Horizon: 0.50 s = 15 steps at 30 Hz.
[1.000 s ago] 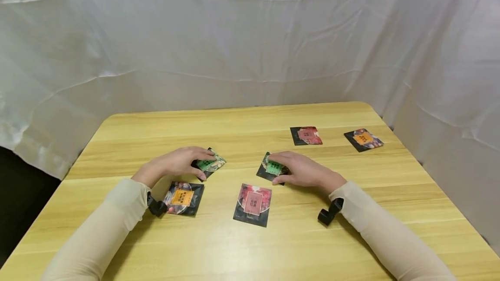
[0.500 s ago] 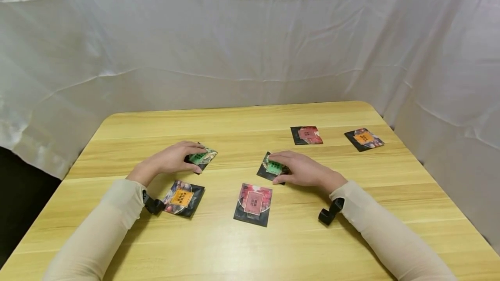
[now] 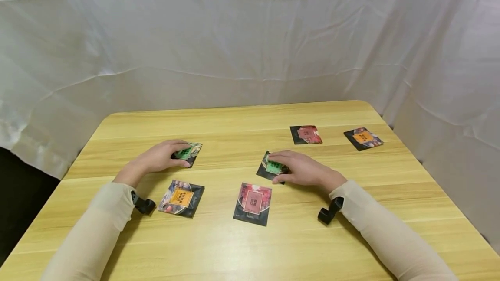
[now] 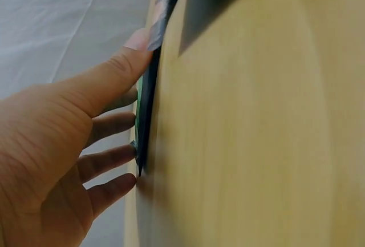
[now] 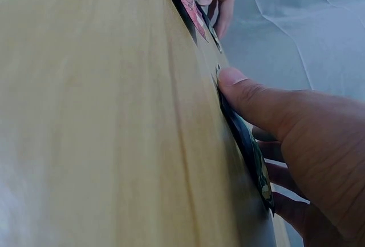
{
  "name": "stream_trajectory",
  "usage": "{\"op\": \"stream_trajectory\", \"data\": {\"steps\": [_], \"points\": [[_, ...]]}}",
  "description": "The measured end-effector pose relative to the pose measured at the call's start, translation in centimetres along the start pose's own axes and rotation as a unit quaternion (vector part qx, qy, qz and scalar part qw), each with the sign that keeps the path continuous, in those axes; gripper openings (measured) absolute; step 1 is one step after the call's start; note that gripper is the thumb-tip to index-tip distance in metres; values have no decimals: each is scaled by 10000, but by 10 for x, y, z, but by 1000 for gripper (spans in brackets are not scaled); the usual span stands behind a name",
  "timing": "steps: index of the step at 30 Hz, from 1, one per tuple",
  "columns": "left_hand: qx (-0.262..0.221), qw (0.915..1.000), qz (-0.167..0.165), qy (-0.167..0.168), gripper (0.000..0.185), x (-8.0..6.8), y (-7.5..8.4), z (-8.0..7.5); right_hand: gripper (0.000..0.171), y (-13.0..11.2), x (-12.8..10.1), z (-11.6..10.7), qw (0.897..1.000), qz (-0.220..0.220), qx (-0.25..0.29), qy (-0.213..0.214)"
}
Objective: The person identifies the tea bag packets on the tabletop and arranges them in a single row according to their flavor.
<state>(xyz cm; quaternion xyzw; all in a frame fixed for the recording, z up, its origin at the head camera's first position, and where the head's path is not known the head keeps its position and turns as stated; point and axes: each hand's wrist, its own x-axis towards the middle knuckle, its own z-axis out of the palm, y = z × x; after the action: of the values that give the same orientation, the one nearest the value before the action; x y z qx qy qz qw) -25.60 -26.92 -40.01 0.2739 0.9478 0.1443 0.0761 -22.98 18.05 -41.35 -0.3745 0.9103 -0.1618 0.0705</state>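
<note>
My left hand (image 3: pixel 158 158) rests its fingertips and thumb on a flat black sachet with a green label (image 3: pixel 192 151) at the left of the table. In the left wrist view the fingers (image 4: pixel 114 154) are spread along that sachet's edge, thumb at one end. Toward the middle, my right hand (image 3: pixel 302 169) touches a second green-labelled sachet (image 3: pixel 264 169), its fingers covering part of the label. The right wrist view has the thumb (image 5: pixel 242 90) lying along this sachet's side. Both sachets lie against the tabletop.
An orange-labelled sachet (image 3: pixel 181 198) and a pink-labelled sachet (image 3: pixel 253 203) lie nearer me. Another pink-labelled sachet (image 3: pixel 306 134) and orange-labelled sachet (image 3: pixel 363 138) lie at the back right of the wooden table (image 3: pixel 218 250). A pale curtain (image 3: pixel 250 42) hangs behind.
My left hand has slid its green-labelled sachet leftward and slightly away from me across the table. The right hand and its sachet have stayed in place.
</note>
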Motion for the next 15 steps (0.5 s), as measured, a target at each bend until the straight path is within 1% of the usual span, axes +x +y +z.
{"op": "stream_trajectory", "data": {"steps": [7, 15], "points": [[-35, 9999, -115, 109, 73, -13, -12, -2, 73, -1, 0, 0, 10000, -22, -72, -15], [-187, 9990, -310, 280, 77, -29, -24, -3, 73, -2, 0, 0, 9999, -48, -105, 1]]}}
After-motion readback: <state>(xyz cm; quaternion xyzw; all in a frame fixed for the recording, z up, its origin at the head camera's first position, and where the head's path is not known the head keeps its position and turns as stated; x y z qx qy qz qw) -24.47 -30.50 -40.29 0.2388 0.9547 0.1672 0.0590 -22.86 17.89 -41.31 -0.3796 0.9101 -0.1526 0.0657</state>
